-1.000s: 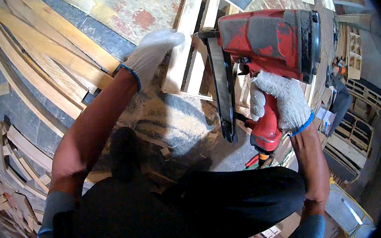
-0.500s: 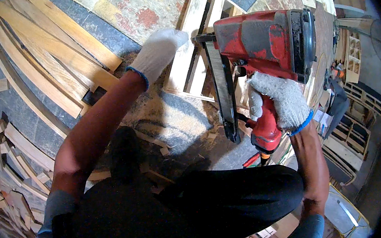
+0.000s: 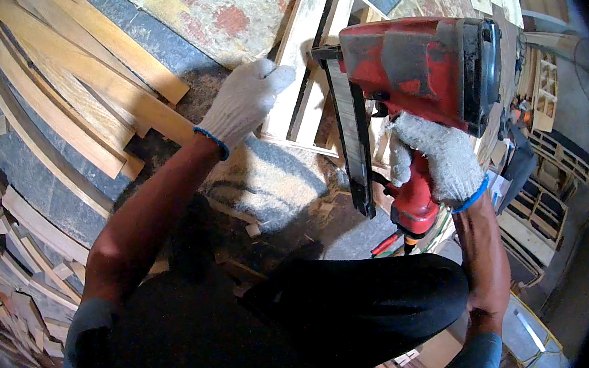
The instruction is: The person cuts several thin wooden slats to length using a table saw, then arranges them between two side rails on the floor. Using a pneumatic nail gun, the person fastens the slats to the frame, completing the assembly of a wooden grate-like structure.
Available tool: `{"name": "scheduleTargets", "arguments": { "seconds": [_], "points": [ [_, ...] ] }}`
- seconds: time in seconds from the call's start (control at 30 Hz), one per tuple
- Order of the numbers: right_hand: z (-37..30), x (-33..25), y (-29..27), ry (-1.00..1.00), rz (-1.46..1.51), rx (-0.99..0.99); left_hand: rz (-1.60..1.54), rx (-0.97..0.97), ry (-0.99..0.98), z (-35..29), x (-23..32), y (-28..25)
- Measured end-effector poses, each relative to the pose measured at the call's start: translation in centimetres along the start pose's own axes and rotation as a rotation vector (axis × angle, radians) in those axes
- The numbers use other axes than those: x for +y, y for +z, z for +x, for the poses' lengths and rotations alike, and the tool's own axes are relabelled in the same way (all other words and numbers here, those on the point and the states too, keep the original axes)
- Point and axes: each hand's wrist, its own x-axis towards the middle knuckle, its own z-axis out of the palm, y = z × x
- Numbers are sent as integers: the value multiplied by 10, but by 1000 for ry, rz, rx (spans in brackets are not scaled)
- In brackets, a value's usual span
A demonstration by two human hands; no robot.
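My right hand (image 3: 442, 155), in a white knitted glove with a blue cuff, is wrapped round the handle of a red and grey nail gun (image 3: 406, 71). The gun's black and silver magazine (image 3: 352, 140) points down toward me, and its nose hangs over a slatted wooden frame (image 3: 307, 109). That pale frame lies on the floor, partly hidden behind the gun. At its left slat is my gloved left hand (image 3: 247, 98), fingers curled in. Whether they grip the slat or a small thing is hidden.
Long wooden strips (image 3: 87, 84) lie in a pile at the left. Below them is a heap of short offcuts (image 3: 14, 270). Sawdust (image 3: 272, 179) covers the floor before my knee. More slatted wooden frames (image 3: 551, 174) stand along the right side.
My left hand has drawn back slightly toward me along the frame's left edge, its fingers now more curled. The nail gun shows slightly further right, still in my right hand.
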Motion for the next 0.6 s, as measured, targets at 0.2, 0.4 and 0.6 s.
{"name": "scheduleTargets", "arguments": {
  "seconds": [0.2, 0.4, 0.6],
  "points": [
    [18, 18, 3, -101, 70, -42, 6, 0, -171, -8, 2, -10],
    [22, -35, -22, 53, -194, -167, 67, 27, -150, -5, -2, -5],
    [29, -26, -36, -268, -391, -159, 129, -17, -204, -6, 1, -5]
  ]
}}
